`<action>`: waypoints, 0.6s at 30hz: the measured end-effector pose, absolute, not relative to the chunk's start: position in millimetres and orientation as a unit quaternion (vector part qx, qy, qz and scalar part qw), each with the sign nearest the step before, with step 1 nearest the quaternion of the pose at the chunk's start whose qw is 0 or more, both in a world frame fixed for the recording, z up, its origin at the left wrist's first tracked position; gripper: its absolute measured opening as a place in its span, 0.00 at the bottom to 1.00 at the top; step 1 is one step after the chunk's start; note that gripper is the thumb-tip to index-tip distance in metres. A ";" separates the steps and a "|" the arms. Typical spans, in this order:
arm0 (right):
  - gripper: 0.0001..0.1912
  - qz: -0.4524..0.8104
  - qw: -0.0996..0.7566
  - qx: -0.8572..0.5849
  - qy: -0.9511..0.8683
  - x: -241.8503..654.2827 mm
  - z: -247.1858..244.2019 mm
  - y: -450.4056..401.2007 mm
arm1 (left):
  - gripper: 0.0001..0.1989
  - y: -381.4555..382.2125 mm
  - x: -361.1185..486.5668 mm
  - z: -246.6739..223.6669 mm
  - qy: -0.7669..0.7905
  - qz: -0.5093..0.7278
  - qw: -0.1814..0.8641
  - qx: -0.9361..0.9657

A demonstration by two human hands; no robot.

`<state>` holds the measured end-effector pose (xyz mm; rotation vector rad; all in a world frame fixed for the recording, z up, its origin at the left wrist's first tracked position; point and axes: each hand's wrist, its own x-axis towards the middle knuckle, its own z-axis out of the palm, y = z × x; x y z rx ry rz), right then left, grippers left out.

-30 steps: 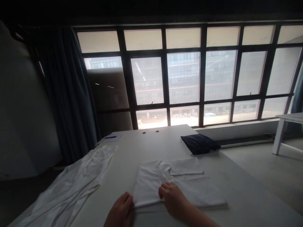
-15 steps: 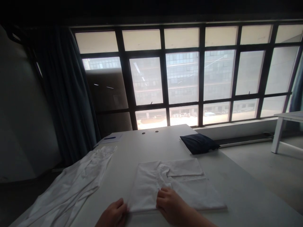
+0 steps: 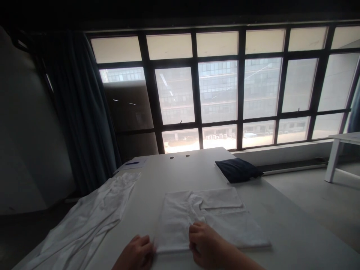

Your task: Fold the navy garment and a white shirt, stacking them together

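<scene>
Left hand (image 3: 134,254), right hand (image 3: 204,243), both bare

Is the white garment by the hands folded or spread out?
Folded: the white garment lies in flat layers with straight edges.

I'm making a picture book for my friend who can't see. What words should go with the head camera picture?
Two bare hands, the left hand and the right hand, are at the near edge of a folded white garment on a white table. A crumpled white cloth lies at the table's left side, and a dark blue bundle lies beyond, before a big window.
</scene>
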<state>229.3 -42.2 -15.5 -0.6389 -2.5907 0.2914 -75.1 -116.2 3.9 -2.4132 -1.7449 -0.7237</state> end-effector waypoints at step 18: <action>0.20 0.183 0.292 -0.288 -0.894 237.8 -19.3 -40.3 | 0.07 -118.1 -83.9 -8.0 -0.538 -0.256 -0.108 -0.796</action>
